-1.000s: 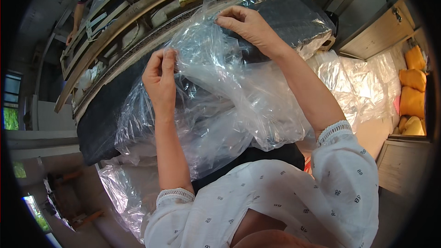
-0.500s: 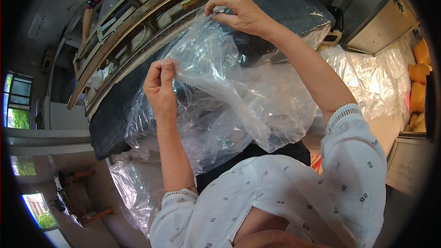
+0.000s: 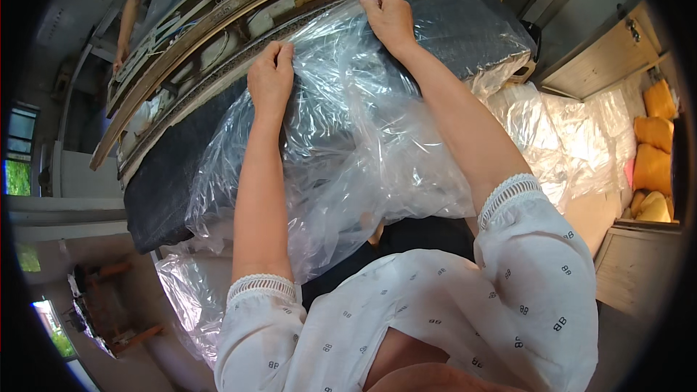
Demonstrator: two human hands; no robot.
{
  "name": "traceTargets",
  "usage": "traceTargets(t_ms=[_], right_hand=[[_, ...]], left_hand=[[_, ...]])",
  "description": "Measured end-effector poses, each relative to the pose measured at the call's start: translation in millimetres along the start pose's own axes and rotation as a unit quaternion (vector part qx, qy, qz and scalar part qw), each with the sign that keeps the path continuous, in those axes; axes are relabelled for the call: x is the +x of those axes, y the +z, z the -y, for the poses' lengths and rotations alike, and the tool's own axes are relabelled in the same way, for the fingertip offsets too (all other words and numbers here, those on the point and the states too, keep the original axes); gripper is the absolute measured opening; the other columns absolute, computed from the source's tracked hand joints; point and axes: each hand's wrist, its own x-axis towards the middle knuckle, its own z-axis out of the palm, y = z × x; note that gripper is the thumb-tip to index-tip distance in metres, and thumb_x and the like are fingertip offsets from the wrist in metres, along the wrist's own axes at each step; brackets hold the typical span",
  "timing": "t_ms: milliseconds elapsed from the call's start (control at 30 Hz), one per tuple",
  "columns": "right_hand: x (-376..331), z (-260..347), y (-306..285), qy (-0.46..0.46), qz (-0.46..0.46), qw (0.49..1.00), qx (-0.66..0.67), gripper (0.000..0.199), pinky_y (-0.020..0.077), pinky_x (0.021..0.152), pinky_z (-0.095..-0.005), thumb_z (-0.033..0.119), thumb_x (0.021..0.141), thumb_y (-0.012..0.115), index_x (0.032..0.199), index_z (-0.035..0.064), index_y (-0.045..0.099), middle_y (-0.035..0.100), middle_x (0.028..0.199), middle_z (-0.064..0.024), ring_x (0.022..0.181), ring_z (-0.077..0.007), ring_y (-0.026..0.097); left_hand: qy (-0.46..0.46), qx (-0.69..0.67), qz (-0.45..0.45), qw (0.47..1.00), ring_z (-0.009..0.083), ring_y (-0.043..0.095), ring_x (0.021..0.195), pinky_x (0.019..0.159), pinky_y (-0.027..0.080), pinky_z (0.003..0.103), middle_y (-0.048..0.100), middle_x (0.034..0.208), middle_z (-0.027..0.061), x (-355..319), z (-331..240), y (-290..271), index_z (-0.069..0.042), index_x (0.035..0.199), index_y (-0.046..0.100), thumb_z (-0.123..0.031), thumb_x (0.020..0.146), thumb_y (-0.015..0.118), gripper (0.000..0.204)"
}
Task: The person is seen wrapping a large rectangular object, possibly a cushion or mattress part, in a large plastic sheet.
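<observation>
A crumpled sheet of clear plastic film (image 3: 341,109) drapes over a dark covered table (image 3: 163,174) and down toward my lap. My left hand (image 3: 271,76) pinches the film's far edge beside a long machine bar. Further right and a little farther off, my right hand (image 3: 387,20) grips the same edge with fingers closed. Between the two hands the edge is stretched along the bar. Folds hide the film's exact shape, and I cannot tell whether it is a sheet or a bag.
A long machine frame (image 3: 181,76) runs across the far side, with a co-worker's arm (image 3: 129,29) behind it at far left. More clear film (image 3: 559,138) lies heaped at right, near orange bundles (image 3: 652,134) and a wooden cabinet (image 3: 599,51). An upturned stool-like object (image 3: 112,305) is at lower left.
My left hand has moved away from me toward the machine bar, and my right hand slightly right and nearer. The film between them is now spread and pulled straighter along the bar.
</observation>
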Motion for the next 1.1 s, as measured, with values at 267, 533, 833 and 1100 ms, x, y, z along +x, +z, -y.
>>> traceTargets(t_ms=[267, 533, 833, 1100], right_hand=[[19, -12, 18, -0.007, -0.053, 0.997, -0.061, 0.024, 0.047, 0.065, -0.0346, 0.029, 0.073, 0.066, 0.08, 0.0058, 0.067, 0.064, 0.071, -0.0091, 0.069, -0.0254, 0.062], [21, -12, 17, 0.015, -0.097, 0.983, -0.156, 0.036, 0.0397, 0.08, -0.043, 0.022, 0.068, 0.068, 0.091, 0.0074, 0.044, 0.047, 0.097, -0.0121, 0.095, -0.0324, 0.05], [35, -26, 14, 0.049, -0.171, 0.983, -0.052, 0.03, 0.0372, 0.083, -0.0451, 0.029, 0.078, 0.056, 0.09, 0.0042, 0.044, 0.045, 0.098, -0.0154, 0.093, -0.0355, 0.048], [36, -22, 10, 0.049, -0.213, 0.976, -0.014, 0.029, 0.0373, 0.083, -0.0432, 0.031, 0.088, 0.048, 0.088, 0.0021, 0.044, 0.046, 0.098, -0.0161, 0.09, -0.0343, 0.048]], left_hand=[[-0.049, 0.016, -0.061, 0.997, 0.0376, 0.06, 0.073, 0.066, 0.046, 0.041, 0.063, 0.076, 0.0183, 37, 7, 18, -0.006, 0.083, 0.067, -0.037, 0.081, 0.058, 0.033], [-0.073, 0.152, -0.009, 0.986, 0.0361, 0.062, 0.071, 0.068, 0.048, 0.04, 0.063, 0.07, 0.0189, 40, -7, 7, -0.005, 0.073, 0.07, -0.042, 0.08, 0.058, 0.039], [-0.081, 0.151, 0.043, 0.984, 0.0365, 0.062, 0.075, 0.07, 0.048, 0.041, 0.064, 0.074, 0.0191, 42, -12, -1, -0.006, 0.082, 0.07, -0.046, 0.082, 0.056, 0.042], [-0.043, 0.108, 0.074, 0.991, 0.0397, 0.059, 0.072, 0.064, 0.045, 0.042, 0.062, 0.072, 0.0196, 41, -14, 4, -0.002, 0.081, 0.065, -0.044, 0.083, 0.054, 0.043]])
